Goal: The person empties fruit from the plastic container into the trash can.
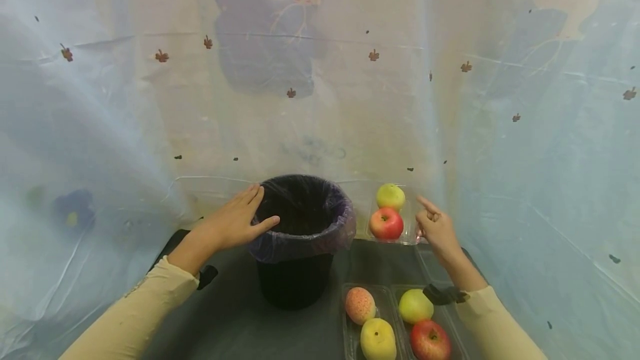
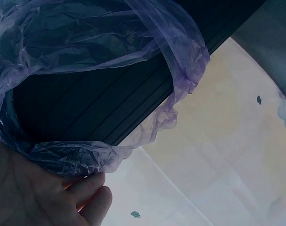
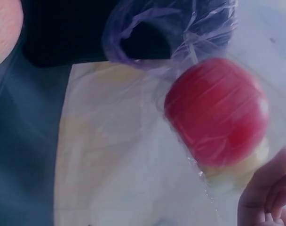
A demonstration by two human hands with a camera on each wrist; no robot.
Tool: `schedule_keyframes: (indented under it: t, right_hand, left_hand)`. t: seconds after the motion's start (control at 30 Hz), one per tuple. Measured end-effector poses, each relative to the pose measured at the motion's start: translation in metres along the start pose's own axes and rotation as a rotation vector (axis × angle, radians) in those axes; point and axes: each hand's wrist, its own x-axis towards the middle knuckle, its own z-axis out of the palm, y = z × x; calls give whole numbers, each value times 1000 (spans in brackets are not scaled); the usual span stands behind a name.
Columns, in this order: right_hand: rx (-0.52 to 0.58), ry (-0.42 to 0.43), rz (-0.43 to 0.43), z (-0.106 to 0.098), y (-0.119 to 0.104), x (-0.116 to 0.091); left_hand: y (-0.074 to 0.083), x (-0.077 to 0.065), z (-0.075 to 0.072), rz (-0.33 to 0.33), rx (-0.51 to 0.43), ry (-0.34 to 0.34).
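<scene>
A black bin (image 1: 295,279) stands on the dark table, lined with a thin purple plastic bag (image 1: 345,226) folded over its rim. My left hand (image 1: 240,221) lies at the left of that rim, fingers extended and thumb toward the near edge; the left wrist view has its fingertips against the bag's folded edge. My right hand (image 1: 437,232) grips the right edge of a clear plastic tray (image 1: 407,226), raised right of the bin. In it are a red apple (image 1: 386,224) and a yellow-green fruit (image 1: 390,197). The right wrist view has the apple behind clear plastic.
Two clear trays stand at the front right. One holds a speckled peach-like fruit (image 1: 360,305) and a yellow fruit (image 1: 378,339); the other a green fruit (image 1: 416,306) and a red apple (image 1: 430,340). A printed plastic sheet (image 1: 320,126) hangs behind and at both sides.
</scene>
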Motion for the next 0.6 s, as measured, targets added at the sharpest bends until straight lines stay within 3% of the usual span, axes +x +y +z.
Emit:
schedule_keyframes:
  t: [0.37,0.6]
  right_hand:
    - [91,137,-128,16,-31,13]
    - [135,164,-211,31,-52,21]
  left_hand:
    - [1,0,-1,8,7,3]
    - [-3,1,2,7,-1,0]
